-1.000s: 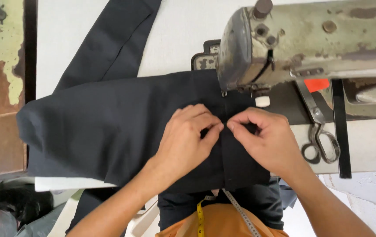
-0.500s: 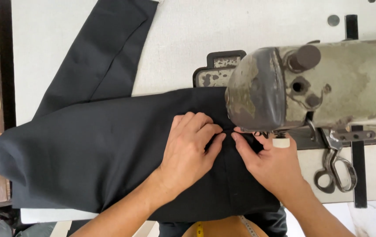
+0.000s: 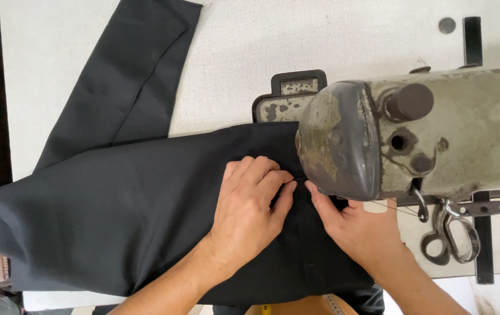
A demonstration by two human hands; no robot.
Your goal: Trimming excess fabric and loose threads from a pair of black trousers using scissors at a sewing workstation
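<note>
a wide piece of dark navy woven cloth (image 3: pixel 116 221) is spread flat over the pale grey-white surface (image 3: pixel 250 52), with a long folded strip of the same cloth (image 3: pixel 127 76) running up and away toward the far left corner. the near edge of the cloth hangs over the front of the surface.

the left hand (image 3: pixel 250 216) is laid palm down on the cloth, its fingers (image 3: pixel 261 175) curled so that the tips press into the fabric just beside the head of the machine. no grip is closed around anything here; the hand is flattened on the cloth. the right hand (image 3: pixel 358 227) is placed on the cloth just to the right, its fingertips (image 3: pixel 314 195) touching those of the left hand at a vertical seam line. most of its fingers are hidden under the machine head, so it cannot be told whether its grip is pinched on the cloth or merely pressed against it.

above both hands the worn grey-green metal head of an old sewing machine (image 3: pixel 413 137) is seen, paint chipped and rusted. behind it a dark-rimmed, pitted metal plate (image 3: pixel 288 96) is set into the surface. a pair of steel scissors (image 3: pixel 454 236) lies near the right hand, under the machine arm. a yellow measuring tape (image 3: pixel 266 309) shows at the bottom edge.
</note>
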